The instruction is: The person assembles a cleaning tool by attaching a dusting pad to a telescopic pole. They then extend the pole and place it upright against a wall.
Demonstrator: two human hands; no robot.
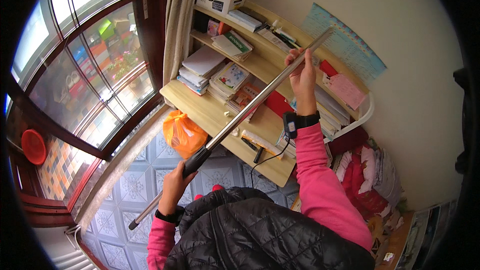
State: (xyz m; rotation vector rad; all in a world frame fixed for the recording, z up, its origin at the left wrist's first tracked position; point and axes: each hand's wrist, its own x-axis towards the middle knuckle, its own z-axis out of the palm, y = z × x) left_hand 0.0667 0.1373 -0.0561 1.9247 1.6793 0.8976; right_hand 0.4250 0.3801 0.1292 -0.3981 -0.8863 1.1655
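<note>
A telescopic metal pole slants across the view from lower left to upper right. My left hand is closed around the pole at its black grip, and a thinner section with a dark end cap sticks out below toward the floor. Higher up, my right hand holds the silver tube between thumb and fingers, near the shelves. The pole's upper end is bare. Below the tube, on the desk, lies a squeegee head with a pale strip and a black socket.
Books and papers are stacked on the desk and shelves. An orange plastic bag sits on the tiled floor by the desk. At left is a framed glass door; bundled bedding lies at right. A cable runs from my right wrist.
</note>
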